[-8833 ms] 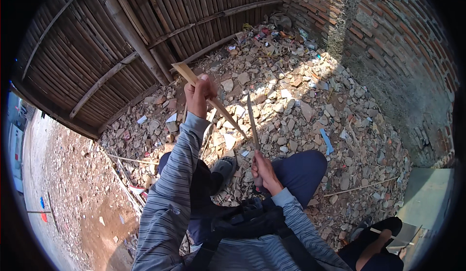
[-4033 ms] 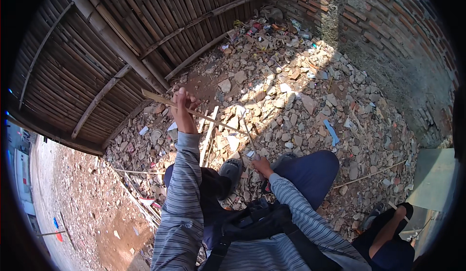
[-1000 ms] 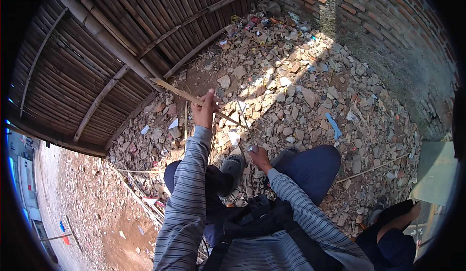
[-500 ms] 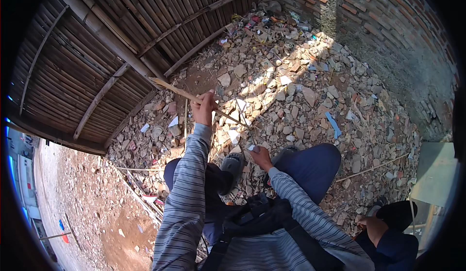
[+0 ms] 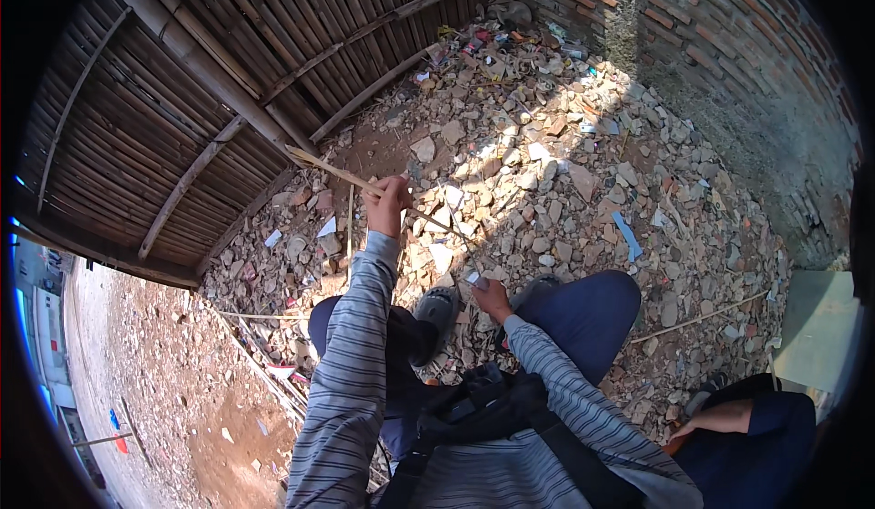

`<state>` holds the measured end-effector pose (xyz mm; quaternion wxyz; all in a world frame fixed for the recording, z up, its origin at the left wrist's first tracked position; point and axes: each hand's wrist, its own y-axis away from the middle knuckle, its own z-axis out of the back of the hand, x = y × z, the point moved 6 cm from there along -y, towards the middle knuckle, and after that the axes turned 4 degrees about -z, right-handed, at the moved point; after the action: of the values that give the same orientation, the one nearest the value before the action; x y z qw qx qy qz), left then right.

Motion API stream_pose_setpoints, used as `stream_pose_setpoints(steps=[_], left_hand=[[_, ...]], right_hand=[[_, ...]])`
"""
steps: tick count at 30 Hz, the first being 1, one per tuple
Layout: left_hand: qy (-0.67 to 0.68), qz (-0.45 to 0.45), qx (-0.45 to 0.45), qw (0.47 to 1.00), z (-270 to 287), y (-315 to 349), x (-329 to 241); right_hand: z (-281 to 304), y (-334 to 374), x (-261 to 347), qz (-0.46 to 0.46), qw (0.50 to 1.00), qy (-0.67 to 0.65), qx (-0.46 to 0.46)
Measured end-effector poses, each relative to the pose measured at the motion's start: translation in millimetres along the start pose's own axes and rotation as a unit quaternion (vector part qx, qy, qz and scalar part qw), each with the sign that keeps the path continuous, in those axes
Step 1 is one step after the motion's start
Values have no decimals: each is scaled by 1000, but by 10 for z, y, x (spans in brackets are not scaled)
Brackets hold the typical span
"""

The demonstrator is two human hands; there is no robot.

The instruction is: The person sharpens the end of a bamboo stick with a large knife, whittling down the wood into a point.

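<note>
A thin bamboo strip point(image 5: 365, 184) is gripped in the closed left hand point(image 5: 387, 206), its far end pointing to 10 o'clock. A knife point(image 5: 463, 256), largely hidden, is clasped by the right hand point(image 5: 492, 298). Rubble point(image 5: 583, 181) is hemmed by a bamboo fence point(image 5: 228, 81) and a brick wall point(image 5: 729, 62).

Grey long sleeves with thin dark stripes cover both arms down to the left hand point(image 5: 386, 205) and right hand point(image 5: 492, 298); dark blue trousers, grey shoes, black strap across the chest
</note>
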<state>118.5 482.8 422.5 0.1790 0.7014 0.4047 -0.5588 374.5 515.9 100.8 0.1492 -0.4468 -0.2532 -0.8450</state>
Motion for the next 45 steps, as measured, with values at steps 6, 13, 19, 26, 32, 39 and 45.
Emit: stream_pose_setpoints(steps=[6, 13, 19, 26, 32, 39, 45], left_hand=[[-19, -7, 63, 998, -36, 49, -23], [-29, -12, 99, 995, -175, 55, -85], [-25, -7, 113, 993, -140, 104, -62], [-61, -4, 140, 988, -215, 93, -89], [-39, 5, 150, 988, -243, 122, -99], [-57, -4, 160, 985, -207, 86, -58], [-44, 15, 137, 989, -213, 138, 22]], right_hand=[[-63, -25, -114, -150, 974, -119, 119], [14, -61, 12, 69, 993, -78, -50], [-32, 16, -88, -102, 987, -80, 95], [-33, -59, 32, -1, 989, -150, 4], [-105, -49, -464, -89, 995, -20, 37], [-58, -28, -35, -24, 990, -137, 24], [-31, 33, -217, -160, 972, -101, 142]])
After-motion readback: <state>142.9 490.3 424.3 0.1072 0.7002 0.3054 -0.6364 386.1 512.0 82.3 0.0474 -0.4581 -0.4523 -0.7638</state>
